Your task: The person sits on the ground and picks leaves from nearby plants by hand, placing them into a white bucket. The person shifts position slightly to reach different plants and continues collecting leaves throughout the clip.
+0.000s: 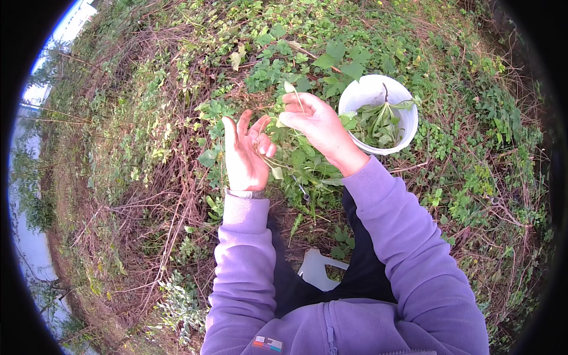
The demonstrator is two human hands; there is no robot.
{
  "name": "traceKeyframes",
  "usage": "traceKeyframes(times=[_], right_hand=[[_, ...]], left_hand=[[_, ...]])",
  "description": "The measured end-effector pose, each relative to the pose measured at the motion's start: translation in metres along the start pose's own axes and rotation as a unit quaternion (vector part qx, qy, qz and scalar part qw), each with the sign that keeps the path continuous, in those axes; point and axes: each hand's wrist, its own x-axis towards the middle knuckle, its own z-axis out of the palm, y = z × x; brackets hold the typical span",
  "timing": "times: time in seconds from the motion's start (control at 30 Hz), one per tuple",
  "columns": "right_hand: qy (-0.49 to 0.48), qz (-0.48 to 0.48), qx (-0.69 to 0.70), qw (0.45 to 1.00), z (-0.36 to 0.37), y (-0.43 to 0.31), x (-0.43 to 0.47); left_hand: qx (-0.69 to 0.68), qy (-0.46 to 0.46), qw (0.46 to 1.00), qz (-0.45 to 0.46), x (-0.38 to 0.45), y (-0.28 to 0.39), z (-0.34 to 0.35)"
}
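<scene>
My left hand (248, 153) is palm up, with the thumb and first fingers spread and the outer fingers curled on thin green plant stems (276, 171). A few centimetres to its right, my right hand (313, 122) pinches a slender leafy sprig (290, 88) between thumb and fingers. Just beyond the right wrist stands a white plastic bucket (407, 136), part filled with picked leafy greens (377, 126). A dark stalk (385, 92) sticks up from the greens. Below both hands, leafy plants grow from the ground, and a metal tool end (305, 195) lies among them.
Behind the hands are lobed green leaves (339, 55). Dry, tangled stems (171, 222) cover the ground at left, and low vines (479, 182) spread at right. A white seat (318, 270) shows between my legs. Water (31, 248) lies at the far left.
</scene>
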Motion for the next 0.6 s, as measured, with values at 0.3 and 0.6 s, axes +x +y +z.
traceKeyframes(times=[0.3,0.6], right_hand=[[-0.213,0.069,-0.118,0.967,0.002,-0.003,-0.010],[-0.177,0.103,-0.058,0.977,-0.003,-0.005,-0.005]], left_hand=[[-0.093,-0.018,0.995,0.017,0.003,0.000,-0.006],[0.071,0.053,0.994,0.067,0.006,0.001,-0.016]])
